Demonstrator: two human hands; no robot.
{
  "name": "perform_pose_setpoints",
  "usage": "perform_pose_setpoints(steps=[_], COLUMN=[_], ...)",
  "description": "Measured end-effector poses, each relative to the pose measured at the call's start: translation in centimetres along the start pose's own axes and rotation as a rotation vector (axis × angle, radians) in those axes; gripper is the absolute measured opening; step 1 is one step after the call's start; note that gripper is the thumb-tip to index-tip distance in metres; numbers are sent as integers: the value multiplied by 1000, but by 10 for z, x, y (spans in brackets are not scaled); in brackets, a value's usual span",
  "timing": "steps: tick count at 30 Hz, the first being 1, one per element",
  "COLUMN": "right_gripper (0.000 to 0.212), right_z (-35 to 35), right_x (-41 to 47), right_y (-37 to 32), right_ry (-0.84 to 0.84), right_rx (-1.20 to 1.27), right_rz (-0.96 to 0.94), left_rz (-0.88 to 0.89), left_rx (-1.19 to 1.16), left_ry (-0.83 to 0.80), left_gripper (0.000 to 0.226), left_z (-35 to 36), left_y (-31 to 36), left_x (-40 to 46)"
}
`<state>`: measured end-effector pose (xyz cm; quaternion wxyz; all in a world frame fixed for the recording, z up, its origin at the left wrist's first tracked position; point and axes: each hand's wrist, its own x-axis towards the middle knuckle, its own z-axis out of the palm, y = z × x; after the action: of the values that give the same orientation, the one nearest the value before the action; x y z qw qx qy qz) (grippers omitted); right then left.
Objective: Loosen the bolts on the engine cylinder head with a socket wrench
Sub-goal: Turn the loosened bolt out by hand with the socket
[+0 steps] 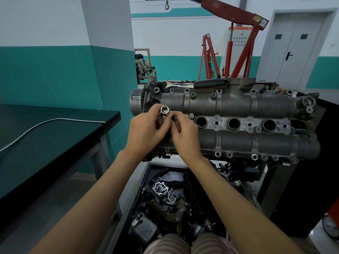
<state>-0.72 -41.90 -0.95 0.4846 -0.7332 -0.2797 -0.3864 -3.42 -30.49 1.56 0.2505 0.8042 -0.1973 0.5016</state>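
The grey engine cylinder head [236, 103] lies across the stand in front of me, with bolts along its edges and three round plug wells in the middle. My left hand [146, 129] grips a shiny metal socket [164, 109], its open end turned up toward me. My right hand [185, 132] pinches a small dark part right beside the socket; what the part is I cannot tell. A ratchet wrench [200, 83] with a chrome head and black handle rests on the far edge of the cylinder head, apart from both hands.
A black tray [145, 182] below the head holds several loose engine parts. A dark workbench [55, 132] with a grey cable across it stands at my left. Red engine hoists [238, 46] and a grey door [300, 52] are behind the engine.
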Motion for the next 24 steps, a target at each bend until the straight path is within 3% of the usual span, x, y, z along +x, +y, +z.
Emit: perform_pose_setpoints(steps=[7, 13, 17, 21, 24], right_gripper=[1, 25, 29, 9, 15], right_z=[1, 0, 1, 0, -1], right_x=[0, 0, 1, 1, 1], right_y=[2, 1, 3, 2, 1], right_ry=[-7, -11, -22, -35, -30], right_rx=[-19, -3, -25, -24, -12], right_rz=[63, -5, 47, 68, 21], left_rz=[-43, 0, -26, -16, 16], left_rx=[-3, -3, 16, 9, -5], left_ry=[31, -10, 17, 30, 9], left_gripper=[33, 16, 25, 27, 20], left_z=[3, 0, 3, 4, 1], left_y=[1, 1, 0, 0, 0], left_x=[0, -1, 0, -1, -1])
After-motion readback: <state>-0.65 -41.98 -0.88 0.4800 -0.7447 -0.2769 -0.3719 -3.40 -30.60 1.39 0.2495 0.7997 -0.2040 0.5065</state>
